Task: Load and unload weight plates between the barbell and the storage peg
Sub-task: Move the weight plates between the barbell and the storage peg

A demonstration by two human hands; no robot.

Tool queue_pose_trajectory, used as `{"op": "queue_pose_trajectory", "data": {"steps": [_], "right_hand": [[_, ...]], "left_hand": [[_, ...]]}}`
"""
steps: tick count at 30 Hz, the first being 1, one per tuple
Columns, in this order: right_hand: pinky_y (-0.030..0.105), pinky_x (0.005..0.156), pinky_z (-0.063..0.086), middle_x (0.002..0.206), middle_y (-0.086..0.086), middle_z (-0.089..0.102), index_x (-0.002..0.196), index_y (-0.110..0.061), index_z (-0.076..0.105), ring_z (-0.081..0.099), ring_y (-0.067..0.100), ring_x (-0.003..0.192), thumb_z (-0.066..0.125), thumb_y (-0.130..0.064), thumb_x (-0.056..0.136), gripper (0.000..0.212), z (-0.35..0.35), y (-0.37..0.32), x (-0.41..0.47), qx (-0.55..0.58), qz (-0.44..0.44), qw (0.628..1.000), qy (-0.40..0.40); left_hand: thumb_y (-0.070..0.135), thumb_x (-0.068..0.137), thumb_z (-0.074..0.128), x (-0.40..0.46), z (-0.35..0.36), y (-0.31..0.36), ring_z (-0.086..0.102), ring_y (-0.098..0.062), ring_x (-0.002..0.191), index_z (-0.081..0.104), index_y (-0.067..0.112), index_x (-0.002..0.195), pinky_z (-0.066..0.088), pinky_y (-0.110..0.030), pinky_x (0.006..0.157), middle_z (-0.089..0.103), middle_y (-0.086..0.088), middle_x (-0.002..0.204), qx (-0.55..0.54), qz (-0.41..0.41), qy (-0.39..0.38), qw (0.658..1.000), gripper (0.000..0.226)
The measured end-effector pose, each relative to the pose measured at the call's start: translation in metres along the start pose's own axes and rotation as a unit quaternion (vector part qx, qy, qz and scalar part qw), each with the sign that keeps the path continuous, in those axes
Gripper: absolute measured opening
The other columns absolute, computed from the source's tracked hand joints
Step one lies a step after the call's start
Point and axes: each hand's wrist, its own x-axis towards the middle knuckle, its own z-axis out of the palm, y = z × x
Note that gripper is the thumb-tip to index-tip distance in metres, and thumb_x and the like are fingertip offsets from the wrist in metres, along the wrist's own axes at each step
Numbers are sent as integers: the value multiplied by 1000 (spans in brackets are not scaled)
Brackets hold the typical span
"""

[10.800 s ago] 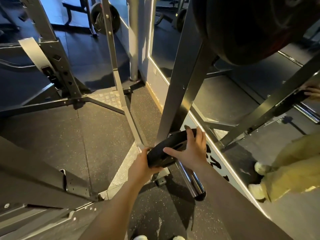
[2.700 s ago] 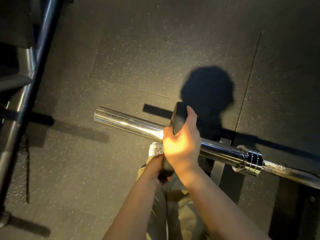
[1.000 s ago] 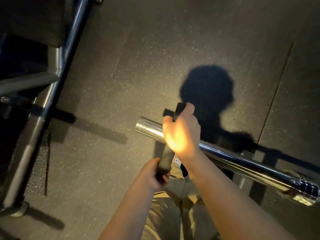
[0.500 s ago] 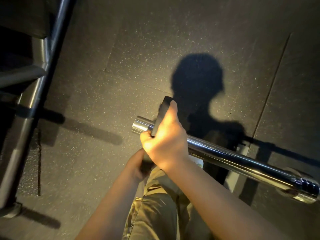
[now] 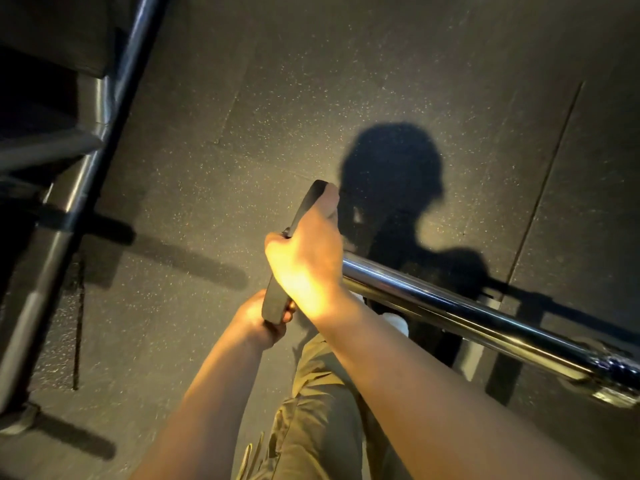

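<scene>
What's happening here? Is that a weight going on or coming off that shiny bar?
A person holds a small black weight plate edge-on with both hands: the right hand grips its upper part, the left hand its lower edge. The plate sits right at the free end of the chrome barbell sleeve, whose tip is hidden behind the right hand. One picture cannot tell on from off.

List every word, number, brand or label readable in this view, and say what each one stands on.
None can be read.
Small black weight plate, held edge-on by the left hand and right hand: its faces are turned away, no marking shows.
Shiny chrome barbell sleeve: only glare.
Olive trousers: no label visible.
</scene>
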Motion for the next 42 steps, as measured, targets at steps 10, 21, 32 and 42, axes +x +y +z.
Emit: {"op": "queue_pose_trajectory", "data": {"steps": [10,21,32,42], "right_hand": [[48,107,37,136,17,45,141,0,19,50,35,121,68,-20,77,83,-8,0,-11,-41,-67,997,28],[25,73,37,130,16,49,136,-6,20,54,27,109,61,-11,85,66,-3,-24,20,41,47,998,-14],[44,97,46,126,15,61,146,-16,35,57,34,114,59,0,78,73,16,-58,-36,147,-122,979,-64],[12,88,48,108,-36,52,124,-47,43,50,-12,108,61,13,73,81,-143,-29,-128,222,-145,963,53]], "left_hand": [[13,102,29,9,-11,2,38,-4,21,45,10,22,23,-8,25,41,3,29,33,-45,-72,996,81],[14,100,29,19,-26,7,41,-6,24,44,14,69,20,-9,22,48,-1,41,31,-126,-95,987,35],[8,98,44,-8,-80,29,49,-8,38,50,23,79,42,-17,36,51,8,45,-83,252,29,964,25],[63,90,36,-136,-6,8,67,-22,105,63,25,123,49,-42,87,70,-5,117,-61,210,-154,964,57]]}}
